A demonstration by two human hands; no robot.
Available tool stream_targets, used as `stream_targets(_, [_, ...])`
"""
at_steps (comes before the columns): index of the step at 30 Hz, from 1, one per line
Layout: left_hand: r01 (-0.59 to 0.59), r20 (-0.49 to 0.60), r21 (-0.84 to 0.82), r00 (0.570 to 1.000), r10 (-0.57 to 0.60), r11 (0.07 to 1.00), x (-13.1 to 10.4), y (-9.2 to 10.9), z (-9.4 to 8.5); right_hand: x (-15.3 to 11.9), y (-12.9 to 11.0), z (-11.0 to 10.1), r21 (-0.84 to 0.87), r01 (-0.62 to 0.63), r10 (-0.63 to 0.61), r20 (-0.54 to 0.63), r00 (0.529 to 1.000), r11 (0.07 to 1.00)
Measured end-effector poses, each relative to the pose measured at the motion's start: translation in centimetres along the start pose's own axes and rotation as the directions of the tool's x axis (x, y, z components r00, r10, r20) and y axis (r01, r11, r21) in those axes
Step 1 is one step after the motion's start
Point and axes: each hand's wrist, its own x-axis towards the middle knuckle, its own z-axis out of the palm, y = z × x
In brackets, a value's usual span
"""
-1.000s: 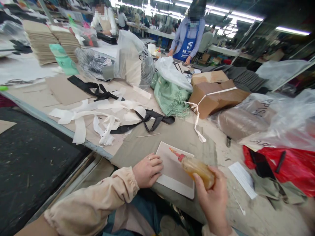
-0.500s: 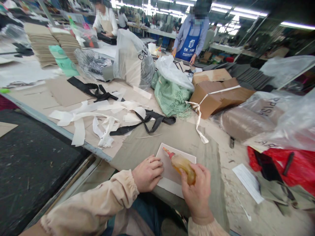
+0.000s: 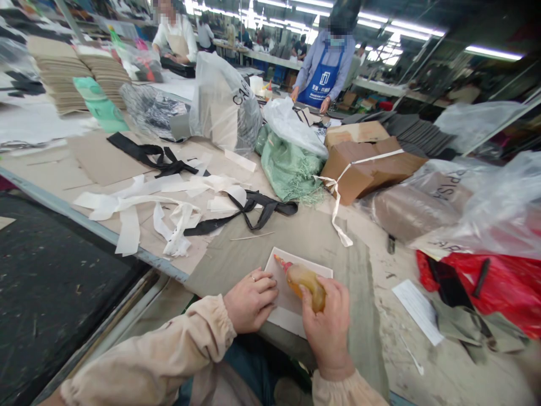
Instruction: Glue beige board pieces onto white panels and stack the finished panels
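Note:
My right hand (image 3: 327, 324) is wrapped round a squeeze bottle (image 3: 305, 283) of amber liquid, probably glue. The bottle is tilted, its red nozzle pointing away and to the left, close to the far left corner of a pale rectangular panel (image 3: 288, 317). Whether the tip touches the panel I cannot tell. My left hand (image 3: 250, 301), a ring on one finger, lies with its fingers stretched over the panel's left edge. Under the panel is a larger grey-green sheet (image 3: 236, 256) on the table.
White strips (image 3: 129, 225) and black strips (image 3: 264, 211) lie beyond the sheet. Behind them stand a green sack (image 3: 285, 166) and a cardboard box (image 3: 367, 169). Plastic-wrapped goods (image 3: 418, 197) and red plastic (image 3: 502, 287) lie to the right. A person in a blue apron (image 3: 323, 79) works across the table.
My right hand has shifted slightly left with the bottle, bringing the nozzle nearer the panel's left edge. My left hand stays on the panel. The whole view has shifted a little.

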Motion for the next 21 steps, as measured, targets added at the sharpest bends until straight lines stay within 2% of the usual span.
stream_targets(8, [0.015, -0.006, 0.012, 1.0, -0.015, 1.0, -0.2, -0.1, 0.4, -0.3, 0.6, -1.8, -0.043, -0.045, 0.043, -0.042, 0.998, 0.998])
stream_targets(16, [0.021, 0.01, 0.01, 1.0, -0.021, 1.0, -0.3, -0.1, 0.5, -1.7, 3.3, -4.8, -0.134, -0.121, 0.101, -0.147, 0.984, 0.983])
stream_targets(21, [0.025, 0.024, 0.018, 0.999, -0.025, 1.0, -0.3, -0.3, 0.7, -2.4, 4.9, -6.2, -0.204, -0.137, 0.093, -0.214, 0.972, 0.969])
